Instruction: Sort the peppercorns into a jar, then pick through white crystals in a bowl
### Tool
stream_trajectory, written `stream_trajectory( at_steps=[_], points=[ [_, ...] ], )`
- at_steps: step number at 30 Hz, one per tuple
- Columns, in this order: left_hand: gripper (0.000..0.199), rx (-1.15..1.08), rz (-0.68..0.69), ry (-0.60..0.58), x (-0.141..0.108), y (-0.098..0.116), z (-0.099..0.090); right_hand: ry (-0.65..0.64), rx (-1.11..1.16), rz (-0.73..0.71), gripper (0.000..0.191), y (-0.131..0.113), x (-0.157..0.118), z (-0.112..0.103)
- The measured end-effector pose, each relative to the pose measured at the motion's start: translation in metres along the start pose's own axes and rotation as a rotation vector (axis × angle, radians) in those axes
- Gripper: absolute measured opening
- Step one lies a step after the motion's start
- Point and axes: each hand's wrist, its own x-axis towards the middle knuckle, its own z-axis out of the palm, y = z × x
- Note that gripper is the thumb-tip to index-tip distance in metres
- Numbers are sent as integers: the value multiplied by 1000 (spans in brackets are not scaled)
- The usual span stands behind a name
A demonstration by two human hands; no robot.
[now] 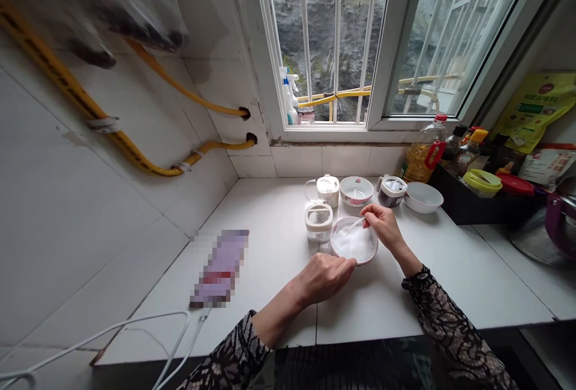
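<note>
A bowl [333,245] with a pink-marked rim holds a white, powdery heap [357,242] on the white counter. My left hand [324,276] grips the bowl's near rim, thumb and fingers closed on it. In my right hand [381,224] is the handle of a small white spoon [352,225], tilted, its head down in the white heap. Just left of the bowl stands a lidded clear container [318,222]. Behind it are a second clear jar [328,189] with a handle and a flowered bowl [356,191] with a white spoon in it.
To the right are a dark-filled jar [391,192], a white bowl [423,197], an oil bottle [425,153] and a black bin [468,201] of bottles and tubs. A pixelated purple object [220,267] lies at left beside a white cable [173,348]. A barred window stands behind.
</note>
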Motion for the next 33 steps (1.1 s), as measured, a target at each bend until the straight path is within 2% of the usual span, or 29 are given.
stream_trajectory(
  at_steps=[10,17,20,22,24,26,28,30,33],
  points=[
    [24,5,2,-6,0,0,-1,25,105,107,13,4,5,-3],
    [25,11,7,14,1,0,0,21,128,94,16,1,7,-4],
    [25,16,4,4,1,0,1,34,146,-3,20,-4,3,7],
    [25,20,2,-1,0,0,2,52,115,-140,20,-7,-2,16],
    [25,19,0,7,0,0,3,28,-28,-338,17,-10,-7,24],
    [25,14,-2,19,-1,0,4,-51,-250,-553,14,-13,-10,29],
    [27,10,-4,27,-1,0,5,-109,-419,-701,18,-15,-12,28],
    [26,13,-6,25,-1,0,5,-68,-456,-728,19,-17,-13,23],
    [23,18,-5,21,-1,0,3,96,-414,-612,16,-17,-12,10]
  ],
)
